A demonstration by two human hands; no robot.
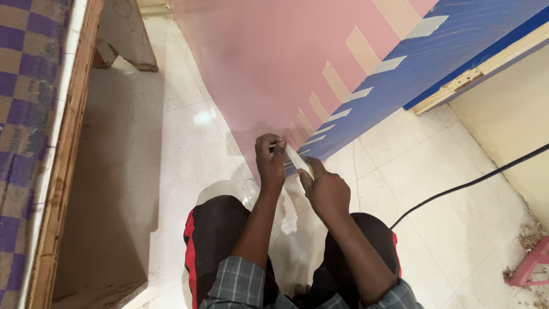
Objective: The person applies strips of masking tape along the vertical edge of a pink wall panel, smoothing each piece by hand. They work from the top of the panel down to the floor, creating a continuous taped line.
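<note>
1. Left hand [270, 155] pinched one end of a pale tape strip [298, 160], fingers curled tight on it.
2. Right hand [326, 189] gripped the other end, so the strip ran taut between them, just at the near edge of the pink laminate sheet [257, 63].
3. Tape strips [360, 48] already bridged the pink-blue seam in a row.
4. No labels visible; black cable [469, 182] crossed the floor tiles [166, 131].

- A black cable [469, 183] runs across the white tiled floor [171, 143] on the right.
- A pink stool leg [529, 264] stands among wood shavings [532, 234] in the right corner.
- A checked purple cloth [23, 114] lies along the left edge, beside a wooden frame [63, 160].
</note>
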